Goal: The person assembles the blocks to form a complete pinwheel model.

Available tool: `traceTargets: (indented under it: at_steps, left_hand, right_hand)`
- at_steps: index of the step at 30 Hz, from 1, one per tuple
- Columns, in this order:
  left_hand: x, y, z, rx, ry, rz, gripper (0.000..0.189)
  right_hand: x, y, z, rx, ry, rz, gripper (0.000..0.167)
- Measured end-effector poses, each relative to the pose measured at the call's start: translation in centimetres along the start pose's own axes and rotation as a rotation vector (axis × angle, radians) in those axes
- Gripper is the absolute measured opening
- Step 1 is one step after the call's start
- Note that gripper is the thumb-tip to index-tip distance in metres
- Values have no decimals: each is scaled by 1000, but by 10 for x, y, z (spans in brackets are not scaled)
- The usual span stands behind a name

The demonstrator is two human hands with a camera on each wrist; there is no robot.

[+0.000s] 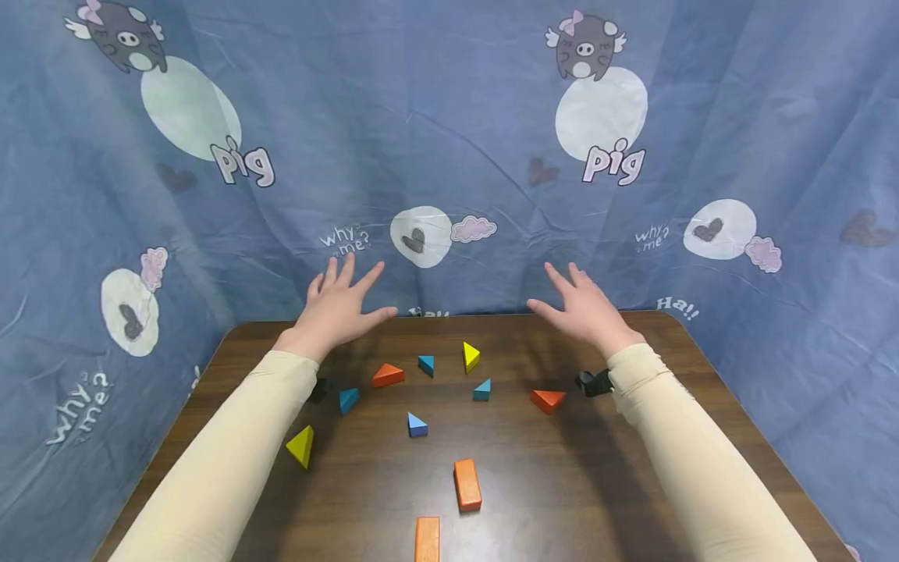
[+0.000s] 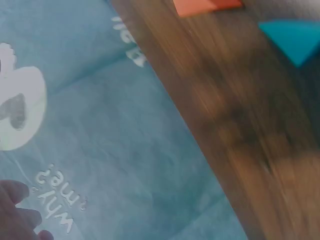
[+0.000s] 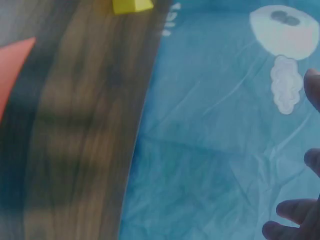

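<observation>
Both hands reach out over the far part of a dark wooden table [image 1: 520,445], fingers spread and holding nothing. My left hand [image 1: 337,308] is above the far left edge; nearest to it are a red triangular block [image 1: 389,375] and a blue triangular block [image 1: 348,400]. Over the far right edge is my right hand [image 1: 579,308], with another red triangular block [image 1: 548,400] on the table below it. Fingertips [image 2: 27,217] show at the lower left of the left wrist view. In the right wrist view, fingers [image 3: 297,212] enter from the right.
Between the arms lie a yellow triangular block [image 1: 471,357] and several small blue ones [image 1: 417,425]. Another yellow block [image 1: 300,446] lies beside the left sleeve. Two orange rectangular blocks [image 1: 467,485] are toward the front. A blue printed curtain [image 1: 449,117] hangs behind the table and along its sides.
</observation>
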State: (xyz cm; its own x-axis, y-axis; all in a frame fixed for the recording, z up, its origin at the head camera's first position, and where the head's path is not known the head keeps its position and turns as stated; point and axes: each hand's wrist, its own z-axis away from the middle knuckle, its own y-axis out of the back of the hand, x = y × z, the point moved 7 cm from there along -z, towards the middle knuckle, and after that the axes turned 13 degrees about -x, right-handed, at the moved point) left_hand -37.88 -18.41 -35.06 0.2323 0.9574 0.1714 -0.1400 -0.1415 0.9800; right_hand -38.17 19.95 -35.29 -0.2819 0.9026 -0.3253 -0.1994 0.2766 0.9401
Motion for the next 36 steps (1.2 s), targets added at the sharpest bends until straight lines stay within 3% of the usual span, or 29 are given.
traceTargets:
  at_steps: [7,19,24,32,36]
  left_hand:
    - [7,-8,22,23,-71,77,89]
    - [20,-22,69,107,-182,175,84]
    - [25,-34,89,142,-230,220,81]
    - [35,-57,123,119,-251,330,77]
    - [40,-67,137,149,-276,365,72]
  right_hand:
    - [-4,-7,27,75,69,-105,84]
    - [-23,-38,67,94,199,-149,77]
    - [-32,-56,81,81,242,-172,74]
    - [-45,-83,97,76,310,-226,69]
    - [-47,-97,103,72,326,-250,65]
